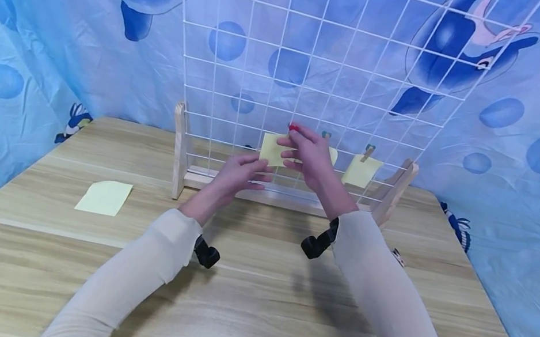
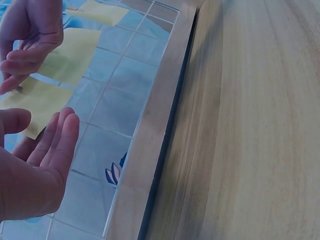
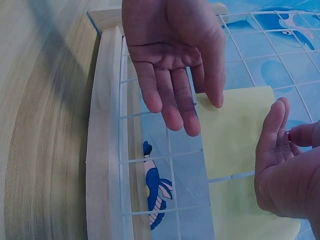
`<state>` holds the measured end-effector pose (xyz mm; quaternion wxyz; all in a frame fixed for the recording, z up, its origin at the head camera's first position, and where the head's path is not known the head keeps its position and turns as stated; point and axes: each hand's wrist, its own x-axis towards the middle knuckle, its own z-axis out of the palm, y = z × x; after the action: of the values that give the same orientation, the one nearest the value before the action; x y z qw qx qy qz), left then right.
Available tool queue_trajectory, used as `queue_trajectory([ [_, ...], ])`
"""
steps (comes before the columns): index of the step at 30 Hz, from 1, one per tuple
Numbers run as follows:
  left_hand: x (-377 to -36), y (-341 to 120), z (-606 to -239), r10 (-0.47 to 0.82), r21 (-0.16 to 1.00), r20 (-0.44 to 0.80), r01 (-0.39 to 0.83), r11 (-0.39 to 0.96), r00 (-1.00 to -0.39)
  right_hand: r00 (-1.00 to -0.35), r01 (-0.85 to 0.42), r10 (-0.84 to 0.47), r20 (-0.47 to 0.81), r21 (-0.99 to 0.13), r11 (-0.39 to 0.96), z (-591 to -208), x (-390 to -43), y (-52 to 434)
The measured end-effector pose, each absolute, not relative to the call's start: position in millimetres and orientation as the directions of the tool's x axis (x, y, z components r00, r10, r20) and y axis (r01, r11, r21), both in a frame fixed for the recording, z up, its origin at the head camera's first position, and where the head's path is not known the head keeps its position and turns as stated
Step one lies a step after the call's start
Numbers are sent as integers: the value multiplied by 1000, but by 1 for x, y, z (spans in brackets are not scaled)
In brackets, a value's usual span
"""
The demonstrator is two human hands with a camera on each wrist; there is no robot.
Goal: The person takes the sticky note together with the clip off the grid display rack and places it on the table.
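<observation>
1. Against the white wire grid panel (image 1: 316,70) in its pale wooden frame (image 1: 179,149), a square yellow sticky note (image 1: 270,149) hangs from a small red clothes peg (image 1: 293,127)
2. The right hand (image 1: 309,157) pinches the peg at the note's top edge, fingers curled
3. The left hand (image 1: 238,172) sits just below and left of the note, fingers straight and together, their tips at its lower left edge, holding nothing
4. Another yellow note (image 1: 105,197) lies flat on the wooden table (image 1: 249,305), well apart

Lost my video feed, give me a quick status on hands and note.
Left hand open, fingers by the yellow note. Right hand pinches a red clip at the note's top, against the wire grid. Nothing in the way.
</observation>
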<state>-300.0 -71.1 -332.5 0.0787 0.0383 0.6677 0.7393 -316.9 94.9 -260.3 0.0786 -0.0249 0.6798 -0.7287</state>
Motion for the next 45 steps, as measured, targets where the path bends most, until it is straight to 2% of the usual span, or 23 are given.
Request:
queue_trajectory([
  [36,-297,-68,-333,125,996,-31,-41,-74,-992,-992,112,-74,-102,-984,-142,-260,-320,91],
  [45,-293,-73,-331,132,998,-43,-48,-33,-990,-991,127,-56,-120,-980,-156,-258,-319,89],
])
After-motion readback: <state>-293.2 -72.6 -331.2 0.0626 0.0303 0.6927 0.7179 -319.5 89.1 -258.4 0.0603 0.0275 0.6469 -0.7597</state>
